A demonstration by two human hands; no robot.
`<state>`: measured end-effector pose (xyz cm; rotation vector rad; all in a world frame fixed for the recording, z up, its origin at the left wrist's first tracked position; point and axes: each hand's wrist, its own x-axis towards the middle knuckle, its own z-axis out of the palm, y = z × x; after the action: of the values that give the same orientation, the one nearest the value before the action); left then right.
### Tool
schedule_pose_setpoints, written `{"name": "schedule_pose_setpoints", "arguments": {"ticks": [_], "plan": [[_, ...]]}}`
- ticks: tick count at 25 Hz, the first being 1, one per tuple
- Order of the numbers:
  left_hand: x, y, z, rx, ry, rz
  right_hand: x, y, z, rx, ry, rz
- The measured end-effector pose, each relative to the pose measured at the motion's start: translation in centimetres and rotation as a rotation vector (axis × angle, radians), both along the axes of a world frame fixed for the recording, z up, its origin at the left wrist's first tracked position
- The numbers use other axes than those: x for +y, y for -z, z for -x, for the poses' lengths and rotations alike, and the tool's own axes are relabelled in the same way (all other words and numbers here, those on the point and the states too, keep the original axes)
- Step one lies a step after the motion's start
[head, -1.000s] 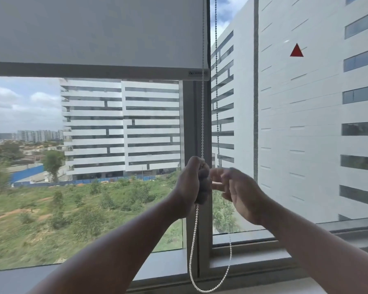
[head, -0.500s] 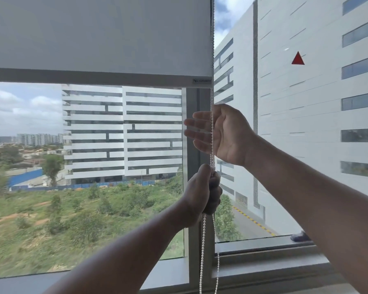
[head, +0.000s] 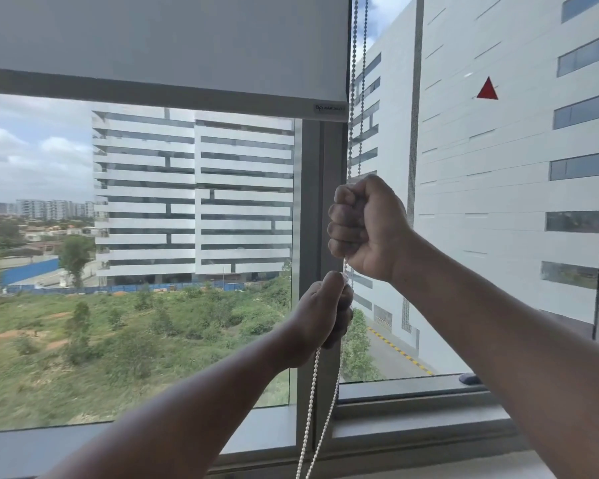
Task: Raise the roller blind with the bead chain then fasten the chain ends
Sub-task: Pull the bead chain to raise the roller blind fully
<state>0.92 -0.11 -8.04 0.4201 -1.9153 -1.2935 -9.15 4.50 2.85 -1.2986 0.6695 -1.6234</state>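
The right hand is closed in a fist around the bead chain, with the fingers curled tight over it. Just below, the left hand is wrapped around the same chain, the thumb pressed along its top. The 2 hands are stacked close together in front of the window frame's upright post. Above the right hand, 2 strands of the chain are seen running straight up beside the right edge of the roller blind. Below the left hand, 2 white strands hang down past the window sill and out of view at the bottom. The blind is drawn partway up, its bottom bar crossing the upper part of the left pane. A red triangle sticker is stuck on the right pane.
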Motion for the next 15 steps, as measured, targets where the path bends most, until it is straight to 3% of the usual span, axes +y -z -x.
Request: {"name": "schedule_pose_setpoints", "arguments": {"ticks": [4, 9, 12, 15], "plan": [[-0.1, 1.1, -0.8, -0.118, 0.054, 0.044, -0.6, 2.1, 0.4, 0.024, 0.084, -0.035], [-0.7, 0.7, -2.5, -0.448, -0.059, 0.132, -0.6, 6.0, 0.7, 0.038, 0.104, -0.085], [-1.1, -3.3, -2.9, -0.282, -0.131, 0.189, -0.4, 6.6, 0.9, 0.016, 0.129, -0.090], [-0.3, -9.9, -2.0, 0.036, -0.074, 0.045, 0.0, 6.5, 0.8, 0.076, 0.161, -0.085]]}}
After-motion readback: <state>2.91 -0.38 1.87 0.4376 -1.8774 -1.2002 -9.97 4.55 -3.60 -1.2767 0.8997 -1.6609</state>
